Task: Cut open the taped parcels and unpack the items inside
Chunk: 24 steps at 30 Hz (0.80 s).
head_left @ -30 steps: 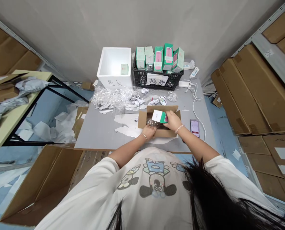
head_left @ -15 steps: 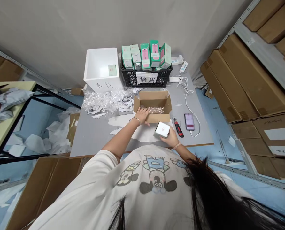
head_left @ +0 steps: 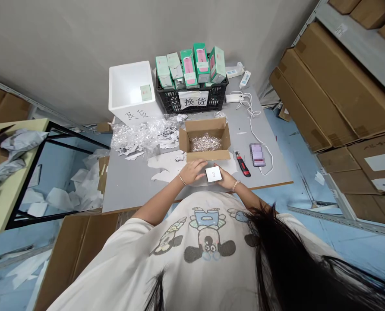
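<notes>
A small white box [head_left: 213, 174] with dark print on its top face is gripped from the right by my right hand [head_left: 225, 178]. My left hand [head_left: 193, 172] is just left of that box, fingers stretched out and holding nothing. Beyond both hands lies an open cardboard carton [head_left: 208, 154] with its flaps folded out. Clear bubble wrap [head_left: 206, 142] fills the bottom of the carton. Torn white paper [head_left: 162, 162] is spread on the grey table [head_left: 124, 190] around and under the hands.
A red and black utility knife [head_left: 242, 164] and a phone [head_left: 257, 154] on a charging cable lie to the right. Behind stand a white foam box [head_left: 115, 93] and a black crate [head_left: 219, 96] of green boxes. Crumpled plastic wrap [head_left: 137, 136] covers the left side.
My left hand has left the carton and come back toward the small box. The small box has moved slightly left in my right hand, its white top now facing up.
</notes>
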Each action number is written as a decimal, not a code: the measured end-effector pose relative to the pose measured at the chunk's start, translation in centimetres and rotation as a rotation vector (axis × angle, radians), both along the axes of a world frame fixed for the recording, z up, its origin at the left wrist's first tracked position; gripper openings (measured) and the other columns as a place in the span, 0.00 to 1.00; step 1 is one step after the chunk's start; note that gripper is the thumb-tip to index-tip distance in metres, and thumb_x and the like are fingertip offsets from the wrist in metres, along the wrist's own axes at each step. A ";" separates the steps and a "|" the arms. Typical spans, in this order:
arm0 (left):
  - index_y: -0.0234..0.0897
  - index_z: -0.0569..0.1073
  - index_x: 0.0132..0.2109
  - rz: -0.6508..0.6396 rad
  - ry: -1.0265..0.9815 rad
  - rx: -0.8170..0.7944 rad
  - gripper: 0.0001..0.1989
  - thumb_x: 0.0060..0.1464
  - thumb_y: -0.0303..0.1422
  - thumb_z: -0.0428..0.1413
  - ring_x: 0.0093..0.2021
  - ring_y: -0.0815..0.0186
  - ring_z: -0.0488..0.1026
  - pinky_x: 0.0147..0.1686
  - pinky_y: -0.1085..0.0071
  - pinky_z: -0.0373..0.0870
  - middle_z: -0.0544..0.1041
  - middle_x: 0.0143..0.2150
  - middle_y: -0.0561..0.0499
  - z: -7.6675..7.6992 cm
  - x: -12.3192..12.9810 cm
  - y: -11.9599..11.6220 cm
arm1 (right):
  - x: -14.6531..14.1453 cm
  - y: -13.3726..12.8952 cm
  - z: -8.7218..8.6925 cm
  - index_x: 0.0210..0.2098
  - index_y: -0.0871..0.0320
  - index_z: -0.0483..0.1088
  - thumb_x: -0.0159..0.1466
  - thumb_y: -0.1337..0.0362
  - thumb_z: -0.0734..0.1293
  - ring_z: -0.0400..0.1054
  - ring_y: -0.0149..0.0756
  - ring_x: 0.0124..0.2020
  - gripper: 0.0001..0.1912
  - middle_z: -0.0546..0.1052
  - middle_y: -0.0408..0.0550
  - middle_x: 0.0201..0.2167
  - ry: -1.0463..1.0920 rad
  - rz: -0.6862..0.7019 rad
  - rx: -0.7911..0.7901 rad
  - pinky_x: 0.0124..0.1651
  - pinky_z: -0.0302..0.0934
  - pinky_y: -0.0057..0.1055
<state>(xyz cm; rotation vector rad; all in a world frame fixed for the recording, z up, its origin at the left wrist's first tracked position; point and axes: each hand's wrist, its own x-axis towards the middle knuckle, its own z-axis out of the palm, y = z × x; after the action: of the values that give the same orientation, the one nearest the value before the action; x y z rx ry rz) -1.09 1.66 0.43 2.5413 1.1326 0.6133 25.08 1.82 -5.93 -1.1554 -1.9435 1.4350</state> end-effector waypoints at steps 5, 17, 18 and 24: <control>0.35 0.56 0.66 -0.015 -0.135 -0.177 0.29 0.62 0.37 0.51 0.64 0.55 0.62 0.61 0.55 0.64 0.61 0.64 0.37 -0.7 2.4 -2.2 | 0.1 1.9 0.7 0.59 0.59 0.66 0.49 0.75 0.69 0.67 0.47 0.57 0.36 0.72 0.55 0.56 -0.157 0.029 0.049 0.62 0.58 0.44; 0.38 0.64 0.56 0.274 -0.304 -0.301 0.24 0.54 0.33 0.61 0.51 0.60 0.72 0.41 0.64 0.79 0.60 0.60 0.39 -1.4 4.8 -5.1 | -1.3 -3.4 1.2 0.59 0.56 0.56 0.43 0.68 0.77 0.65 0.48 0.56 0.46 0.69 0.56 0.55 -0.069 -0.327 0.041 0.57 0.62 0.48; 0.37 0.64 0.55 0.281 -0.326 -0.305 0.24 0.53 0.33 0.61 0.49 0.61 0.73 0.40 0.65 0.79 0.60 0.60 0.39 -1.3 4.9 -5.3 | -1.3 -2.7 1.6 0.57 0.56 0.58 0.44 0.69 0.76 0.67 0.47 0.54 0.43 0.71 0.55 0.53 -0.063 -0.286 0.028 0.55 0.63 0.47; 0.37 0.61 0.58 0.291 -0.303 -0.302 0.27 0.54 0.37 0.59 0.38 0.66 0.74 0.39 0.62 0.77 0.64 0.56 0.40 -0.5 4.5 -6.1 | -0.1 3.8 3.8 0.57 0.56 0.66 0.49 0.75 0.68 0.72 0.40 0.48 0.35 0.77 0.48 0.48 -0.009 0.133 -0.094 0.53 0.65 0.39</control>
<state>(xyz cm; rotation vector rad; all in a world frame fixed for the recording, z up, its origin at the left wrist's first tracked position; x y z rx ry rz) 3.36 -4.42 -0.11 1.9711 1.3718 0.7970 25.01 5.57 -2.18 -1.0921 -2.0115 1.6080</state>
